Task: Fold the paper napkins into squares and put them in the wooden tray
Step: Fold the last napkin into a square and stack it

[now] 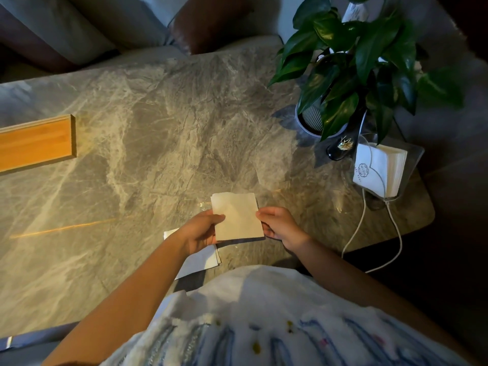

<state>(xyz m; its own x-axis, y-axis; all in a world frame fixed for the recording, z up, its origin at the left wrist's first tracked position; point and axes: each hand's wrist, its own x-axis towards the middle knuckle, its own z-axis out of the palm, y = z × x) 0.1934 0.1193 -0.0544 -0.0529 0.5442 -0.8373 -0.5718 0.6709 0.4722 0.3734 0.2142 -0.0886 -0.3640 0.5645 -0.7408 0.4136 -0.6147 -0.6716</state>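
Note:
A folded, roughly square white napkin (236, 217) is held a little above the marble table, near its front edge. My left hand (201, 230) grips its left edge, thumb on top. My right hand (280, 226) pinches its right edge. Beneath my left wrist lie a few more white napkins (198, 260) flat on the table, partly hidden by my arm. The wooden tray (37, 142) sits at the far left, cut off by the frame's edge; the part that shows holds nothing.
A potted green plant (351, 62) stands at the back right. In front of it a clear holder (412, 165) contains a stack of white napkins (377, 169). A white cable (396, 233) runs off the table's right corner. A sofa lies beyond the table.

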